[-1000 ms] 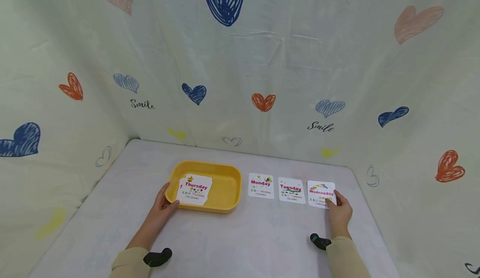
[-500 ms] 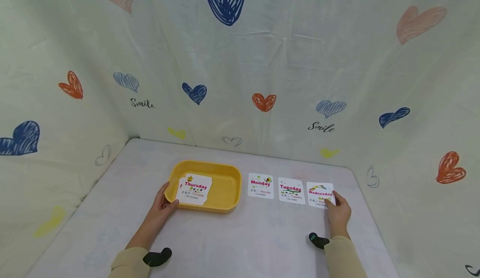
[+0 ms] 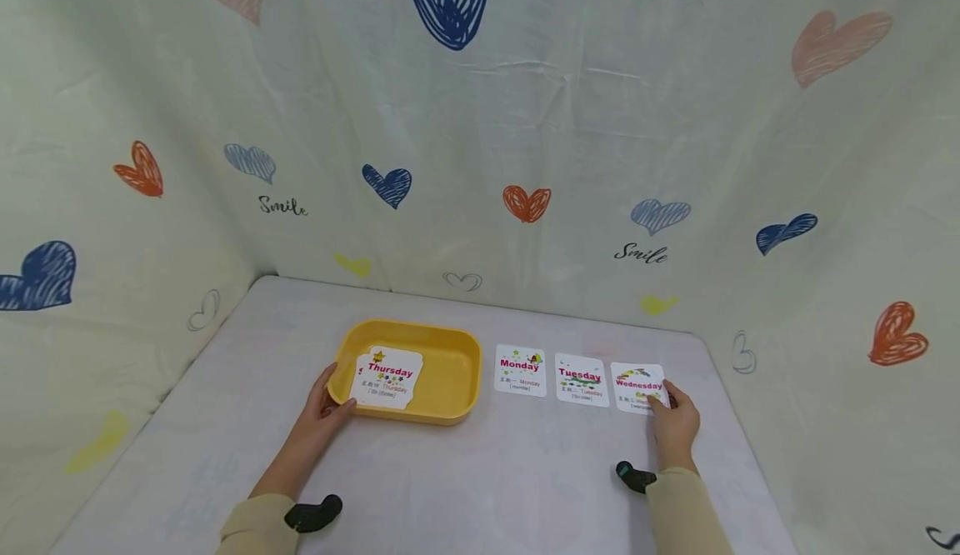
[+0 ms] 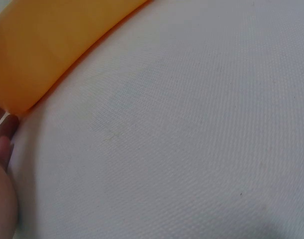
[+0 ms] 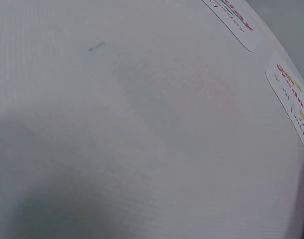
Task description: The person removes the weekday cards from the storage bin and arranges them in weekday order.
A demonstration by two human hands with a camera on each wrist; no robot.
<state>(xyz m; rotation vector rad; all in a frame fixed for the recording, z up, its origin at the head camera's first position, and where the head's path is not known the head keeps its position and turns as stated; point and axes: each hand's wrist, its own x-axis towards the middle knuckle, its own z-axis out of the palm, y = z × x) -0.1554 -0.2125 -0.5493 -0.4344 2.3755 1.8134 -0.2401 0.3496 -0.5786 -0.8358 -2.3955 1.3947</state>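
Observation:
My left hand (image 3: 324, 412) grips the near left corner of a yellow plastic tray (image 3: 457, 376), thumb at the front rim and fingers along the left side. A small stack of white cards lies in the tray, with the "Thursday" card (image 3: 386, 378) on top. On the table to the right, the "Monday" card (image 3: 521, 371), the "Tuesday" card (image 3: 582, 381) and the "Wednesday" card (image 3: 633, 387) form a row. My right hand (image 3: 677, 426) holds the "Wednesday" card by its right edge, thumb over its lower right corner. In the left wrist view, the tray's outer wall (image 4: 47, 50) shows beside my fingers.
A white cloth covers the table (image 3: 480, 488), whose back edge meets a curtain (image 3: 480, 122) printed with hearts. Black wrist straps with small rounded devices (image 3: 318, 513) sit at both sleeves.
The "Wednesday" card and my right hand have shifted slightly left, closer to the "Tuesday" card. My left hand stays on the tray.

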